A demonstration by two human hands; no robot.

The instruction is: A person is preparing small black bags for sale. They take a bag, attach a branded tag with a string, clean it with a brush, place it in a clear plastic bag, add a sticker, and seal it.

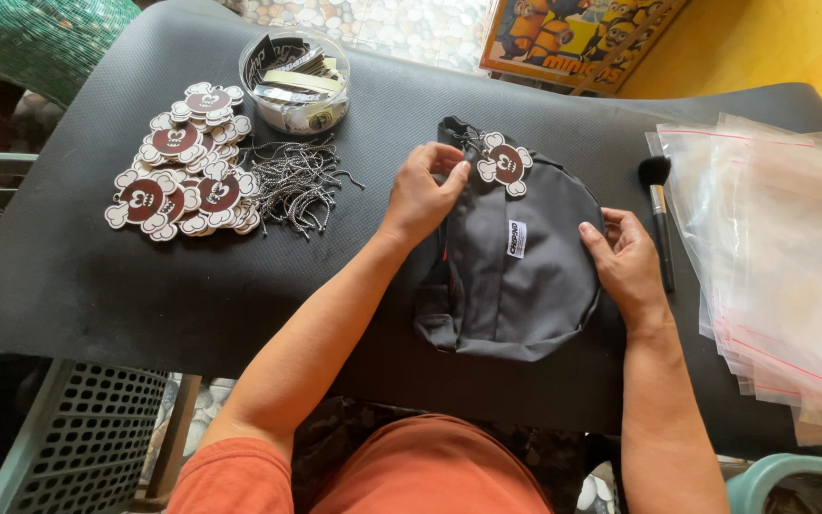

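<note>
Two hands on one small grey backpack (516, 276), lying flat mid-mat on the black table (88, 276). From the head camera: left hand (422, 195) has its fingertips pinched together at the bag's top by the zipper, right where the skull-shaped hang tag (504, 164) dangles. Right hand (628, 262) lies flat on the bag's right edge, fingers together, gripping nothing. Risk, I'd say: a tug could snap that thin tag cord or drag the bag sideways into the makeup brush (658, 214) just beside it. Slippery clear zip bags (782, 266) crowd the right edge; tag pile (183, 167) and bead chains (299, 183) fill the left. Open room sits in front, toward the near edge.
</note>
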